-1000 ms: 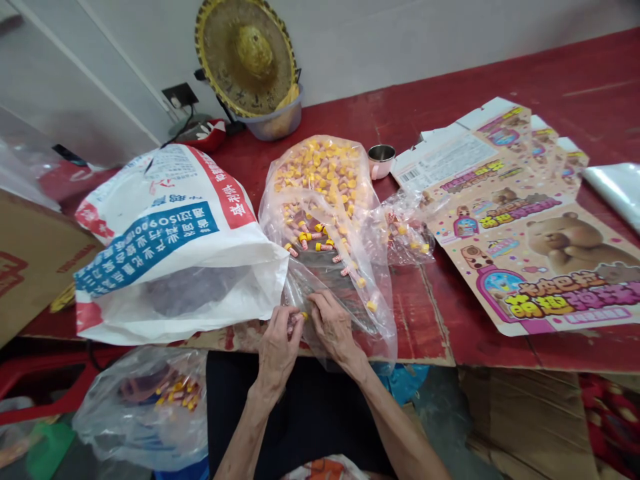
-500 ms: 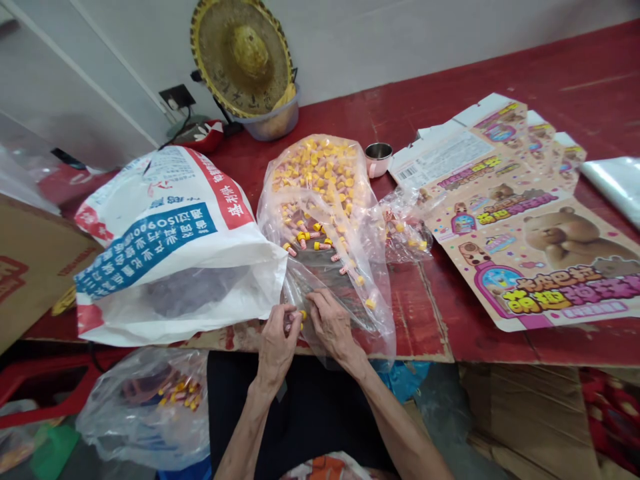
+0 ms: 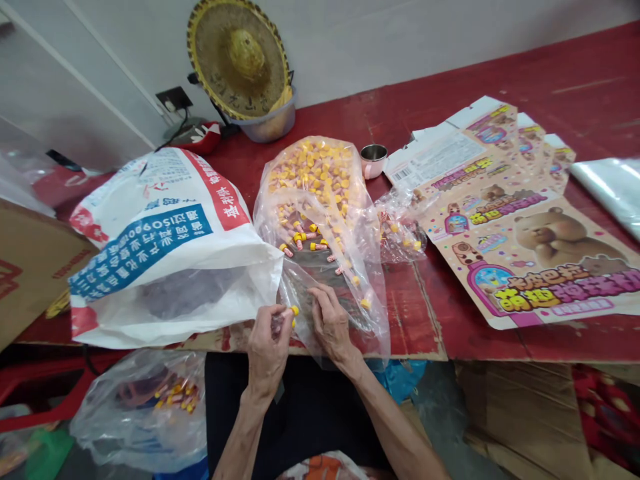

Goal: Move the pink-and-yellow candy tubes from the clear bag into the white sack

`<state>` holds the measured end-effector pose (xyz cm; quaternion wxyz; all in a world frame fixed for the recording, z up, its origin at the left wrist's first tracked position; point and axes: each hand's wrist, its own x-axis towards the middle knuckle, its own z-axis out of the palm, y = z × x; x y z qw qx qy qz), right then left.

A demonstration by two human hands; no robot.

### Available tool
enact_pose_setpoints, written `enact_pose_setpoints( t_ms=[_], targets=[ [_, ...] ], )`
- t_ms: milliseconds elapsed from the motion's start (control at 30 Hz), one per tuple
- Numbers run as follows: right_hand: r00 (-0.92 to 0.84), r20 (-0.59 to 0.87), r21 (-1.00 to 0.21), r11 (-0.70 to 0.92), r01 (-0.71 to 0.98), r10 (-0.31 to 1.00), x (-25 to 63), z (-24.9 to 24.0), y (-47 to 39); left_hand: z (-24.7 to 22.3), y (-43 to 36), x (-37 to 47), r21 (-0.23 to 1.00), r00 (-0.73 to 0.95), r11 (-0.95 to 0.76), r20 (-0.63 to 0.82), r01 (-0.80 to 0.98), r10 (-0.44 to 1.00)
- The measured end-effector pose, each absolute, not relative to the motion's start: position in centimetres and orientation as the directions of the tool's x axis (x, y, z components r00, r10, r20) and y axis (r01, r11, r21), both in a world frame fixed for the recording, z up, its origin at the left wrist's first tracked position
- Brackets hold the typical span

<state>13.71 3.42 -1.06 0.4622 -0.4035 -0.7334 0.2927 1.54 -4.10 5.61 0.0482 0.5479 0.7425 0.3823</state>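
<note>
My left hand (image 3: pixel 270 343) is closed at the table's front edge around a small pink tube with a yellow cap (image 3: pixel 295 311); the cap sticks out beside the fingertips. Just to its right, my right hand (image 3: pixel 333 327) rests on the open end of a clear plastic bag (image 3: pixel 375 333), fingers curled; what they hold, if anything, is hidden. Many yellow-capped pink tubes (image 3: pixel 315 170) fill the far part of this bag, with several scattered nearer its mouth. A white woven sack (image 3: pixel 240 287) lies open to the left.
Flat printed cartons (image 3: pixel 500 233), a small clear bag of tubes (image 3: pixel 400 230) and a metal cup (image 3: pixel 373 160) are at the right. A hat (image 3: pixel 240 60) stands behind. Below the table's left side hangs another clear bag (image 3: pixel 115 427).
My left hand has shifted slightly left, away from my right hand, and the yellow cap at its fingertips shows more clearly. The whole view has shifted a little.
</note>
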Motion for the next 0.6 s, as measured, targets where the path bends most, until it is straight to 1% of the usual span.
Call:
enact_pose_setpoints(
  t_ms=[100,167,233,300,367,433,500,533,567,600],
  targets=[
    [-0.265,0.383,-0.812,0.459,0.360,0.885,13.8,-1.2,3.5,5.6,-3.7,1.3,0.637,-0.355,0.126,0.247,0.761,0.902],
    [-0.315,0.343,-0.803,0.450,0.389,0.885,13.8,-1.3,3.6,5.3,-3.2,0.9,0.700,-0.314,0.131,0.139,0.702,0.939],
    [-0.353,0.325,-0.799,0.455,0.394,0.877,13.7,-1.3,3.6,5.2,-2.9,0.4,0.801,-0.337,0.178,0.032,0.572,0.941],
    [-0.366,0.326,-0.803,0.459,0.381,0.872,13.7,-1.3,3.7,5.4,-2.8,0.0,0.883,-0.415,0.261,-0.085,0.389,0.906],
    [-0.363,0.326,-0.806,0.457,0.376,0.873,13.8,-1.2,3.7,5.8,-3.1,-0.2,0.921,-0.497,0.332,-0.195,0.204,0.846],
    [-0.361,0.322,-0.806,0.454,0.381,0.875,13.8,-1.1,3.7,6.1,-3.6,-0.2,0.931,-0.534,0.357,-0.262,0.079,0.804],
    [-0.358,0.323,-0.805,0.453,0.383,0.876,13.9,-1.0,3.7,6.1,-4.1,-0.1,0.937,-0.545,0.345,-0.264,0.050,0.796],
    [-0.358,0.324,-0.805,0.454,0.382,0.876,13.9,-0.9,3.7,5.9,-4.2,0.1,0.940,-0.547,0.330,-0.234,0.082,0.804],
    [-0.360,0.325,-0.806,0.456,0.379,0.874,14.0,-0.9,3.7,5.6,-4.3,0.2,0.940,-0.543,0.306,-0.178,0.154,0.821],
    [-0.363,0.325,-0.806,0.456,0.376,0.873,14.0,-0.8,3.8,5.2,-4.3,0.4,0.927,-0.527,0.270,-0.097,0.262,0.844]
  ],
)
